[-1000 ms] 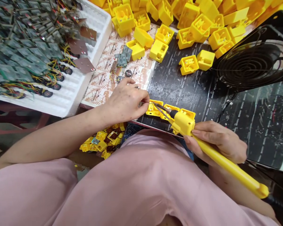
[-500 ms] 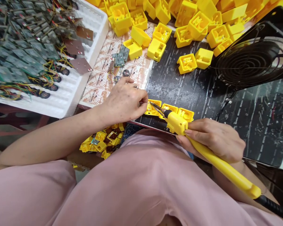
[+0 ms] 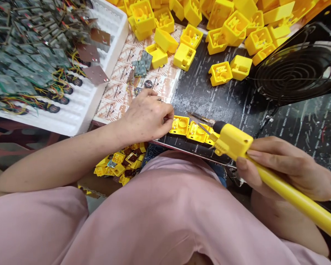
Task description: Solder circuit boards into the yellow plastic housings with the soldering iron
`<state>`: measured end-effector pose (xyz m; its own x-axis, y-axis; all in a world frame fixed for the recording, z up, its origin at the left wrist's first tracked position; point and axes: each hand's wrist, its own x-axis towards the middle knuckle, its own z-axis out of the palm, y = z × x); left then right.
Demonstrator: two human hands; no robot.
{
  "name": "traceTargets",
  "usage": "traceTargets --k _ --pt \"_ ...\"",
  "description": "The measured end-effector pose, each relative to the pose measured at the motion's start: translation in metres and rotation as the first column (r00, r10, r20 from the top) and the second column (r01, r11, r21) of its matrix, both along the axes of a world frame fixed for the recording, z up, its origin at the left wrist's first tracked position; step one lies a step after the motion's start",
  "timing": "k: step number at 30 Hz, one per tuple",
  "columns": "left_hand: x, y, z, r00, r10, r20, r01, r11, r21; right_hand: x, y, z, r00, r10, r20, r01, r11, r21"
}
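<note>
My right hand [image 3: 289,165] is wrapped round a yellow soldering iron [image 3: 234,140], its metal tip pointing left above the row of housings. Three small open yellow plastic housings lie side by side at the bench's front edge: a left housing [image 3: 181,125], a middle housing [image 3: 197,131] and a right one partly covered by the iron. My left hand [image 3: 151,114] is closed at the left end of this row, thumb and forefinger pinched by the left housing. What the pinch holds, if anything, is hidden. Beyond the left knuckles lie a small round black part [image 3: 148,84] and green circuit boards [image 3: 142,64].
A white foam tray [image 3: 99,88] on the left carries many wired circuit boards. Yellow housings [image 3: 220,73] are heaped along the back. A black fan [image 3: 295,73] stands at the right. Below the bench edge sits a pile of yellow parts [image 3: 121,162].
My right hand has drawn the soldering iron to the right, its tip away from the left housing. The middle and right housings have shifted slightly. My left hand has barely moved.
</note>
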<state>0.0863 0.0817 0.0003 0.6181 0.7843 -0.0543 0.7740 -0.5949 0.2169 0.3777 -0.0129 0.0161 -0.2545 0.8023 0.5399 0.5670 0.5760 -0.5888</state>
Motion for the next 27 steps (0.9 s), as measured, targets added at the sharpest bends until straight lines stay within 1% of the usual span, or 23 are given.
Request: traceTargets --k 2,4,6,8,11,14,17,19,21,23,25,27 --pt "0.001 0.000 0.001 1.000 0.004 -0.008 -0.004 1.000 -0.002 0.002 0.000 -0.004 0.999 0.046 -0.008 -0.045 0.994 0.095" --pt "0.002 0.000 0.003 0.999 0.005 -0.032 -0.005 1.000 0.007 0.005 -0.002 -0.010 0.997 0.041 -0.070 -0.033 0.993 0.111" --pt "0.003 0.000 0.004 0.998 -0.001 -0.065 0.002 1.000 0.020 0.010 -0.008 -0.015 0.993 -0.021 -0.119 0.030 0.997 0.077" --pt "0.003 0.000 0.004 0.996 -0.008 -0.089 0.010 1.000 0.028 0.015 -0.013 -0.020 0.986 -0.107 -0.126 0.112 0.993 0.039" --pt "0.003 -0.001 0.003 0.996 -0.019 -0.091 0.023 0.999 0.039 0.017 -0.016 -0.024 0.987 -0.137 -0.079 0.141 0.989 0.040" --pt "-0.002 -0.001 0.001 0.997 -0.032 -0.064 0.036 0.997 0.069 0.010 -0.011 -0.022 0.993 -0.075 -0.092 0.082 0.994 0.067" --pt "-0.012 -0.004 0.000 0.998 -0.041 0.050 0.036 0.994 0.103 0.005 -0.005 -0.018 0.992 0.021 -0.123 -0.011 0.997 0.082" --pt "-0.019 -0.008 -0.001 0.987 -0.043 0.154 0.027 0.995 0.100 0.006 -0.004 -0.016 0.991 0.042 -0.130 -0.033 0.997 0.067" --pt "-0.022 -0.013 -0.002 0.977 -0.030 0.213 0.011 0.996 0.092 0.008 -0.006 -0.013 0.993 0.031 -0.115 -0.028 0.999 0.030" --pt "-0.021 -0.017 -0.004 0.977 -0.025 0.210 0.005 0.995 0.098 0.011 -0.006 -0.012 0.997 0.057 -0.051 -0.057 0.998 0.017" --pt "-0.017 -0.020 -0.006 0.983 -0.041 0.177 0.021 0.993 0.114 0.011 -0.006 -0.010 0.993 0.120 0.006 -0.120 0.992 0.030" --pt "-0.012 -0.020 -0.005 0.990 -0.061 0.125 0.046 0.991 0.125 0.011 -0.004 -0.010 0.983 0.182 -0.019 -0.180 0.982 0.058"
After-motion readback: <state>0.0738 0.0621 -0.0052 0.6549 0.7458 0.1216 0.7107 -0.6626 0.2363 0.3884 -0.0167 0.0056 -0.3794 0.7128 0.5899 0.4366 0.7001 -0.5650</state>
